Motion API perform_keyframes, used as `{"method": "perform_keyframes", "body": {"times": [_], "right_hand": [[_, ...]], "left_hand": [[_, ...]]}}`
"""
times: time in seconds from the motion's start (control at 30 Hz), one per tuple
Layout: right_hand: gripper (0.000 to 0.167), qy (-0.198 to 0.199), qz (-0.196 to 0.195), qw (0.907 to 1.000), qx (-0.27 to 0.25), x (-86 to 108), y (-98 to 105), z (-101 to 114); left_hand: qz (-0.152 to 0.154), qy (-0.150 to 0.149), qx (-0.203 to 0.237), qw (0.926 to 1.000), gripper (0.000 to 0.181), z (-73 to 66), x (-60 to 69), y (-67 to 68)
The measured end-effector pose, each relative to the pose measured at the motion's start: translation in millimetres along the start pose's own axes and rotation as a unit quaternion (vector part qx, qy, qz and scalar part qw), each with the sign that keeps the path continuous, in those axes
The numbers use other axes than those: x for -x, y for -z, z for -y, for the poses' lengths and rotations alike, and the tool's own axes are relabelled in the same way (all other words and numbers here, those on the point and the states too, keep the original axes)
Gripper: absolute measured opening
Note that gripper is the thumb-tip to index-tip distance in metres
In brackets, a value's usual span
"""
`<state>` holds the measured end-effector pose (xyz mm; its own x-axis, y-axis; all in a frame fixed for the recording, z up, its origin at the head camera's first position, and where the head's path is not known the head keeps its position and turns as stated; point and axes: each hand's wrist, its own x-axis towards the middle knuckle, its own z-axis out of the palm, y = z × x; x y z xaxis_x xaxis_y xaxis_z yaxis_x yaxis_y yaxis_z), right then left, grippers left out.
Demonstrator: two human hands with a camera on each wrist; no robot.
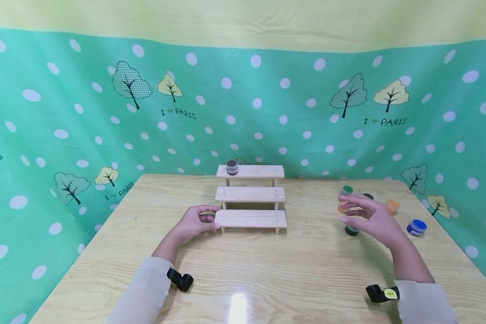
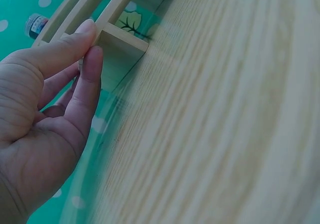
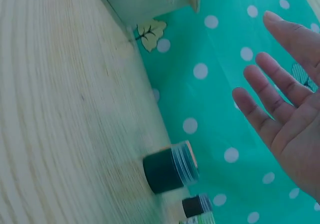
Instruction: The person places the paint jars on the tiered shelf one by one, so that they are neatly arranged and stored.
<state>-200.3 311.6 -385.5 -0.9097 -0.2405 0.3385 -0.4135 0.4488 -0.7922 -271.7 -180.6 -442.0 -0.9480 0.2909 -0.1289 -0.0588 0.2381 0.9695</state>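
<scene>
A three-step wooden rack (image 1: 250,218) stands at the middle of the table, a small dark-lidded jar (image 1: 232,167) on the left of its top step. My left hand (image 1: 194,224) pinches the left end of the lowest step between thumb and fingers; the left wrist view shows this hand (image 2: 55,98) at the rack's edge (image 2: 117,6). On the right, my right hand (image 1: 370,219) is raised over several paint jars, its fingers spread and holding nothing. In the right wrist view the hand (image 3: 295,103) is apart from a dark green jar (image 3: 164,170) and a smaller dark jar (image 3: 196,205).
Around the right hand stand a green-lidded jar (image 1: 346,190), an orange jar (image 1: 392,206) and a blue jar (image 1: 417,227). A green dotted curtain (image 1: 283,135) hangs behind the wooden table (image 1: 299,270).
</scene>
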Motion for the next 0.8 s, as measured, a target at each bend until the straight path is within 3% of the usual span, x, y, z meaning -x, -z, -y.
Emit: {"method": "perform_keyframes", "body": {"times": [0.33, 0.8], "right_hand": [[0.051, -0.011, 0.009, 0.9996, 0.024, 11.7, 15, -13], [0.054, -0.076, 0.014, 0.9919, 0.101, 21.3, 26, -42]], "left_hand": [[0.008, -0.007, 0.012, 0.9999, 0.059, 2.1, -2.1, -1.5], [0.01, -0.013, 0.007, 0.9998, 0.059, 5.2, -1.5, 0.8]]}}
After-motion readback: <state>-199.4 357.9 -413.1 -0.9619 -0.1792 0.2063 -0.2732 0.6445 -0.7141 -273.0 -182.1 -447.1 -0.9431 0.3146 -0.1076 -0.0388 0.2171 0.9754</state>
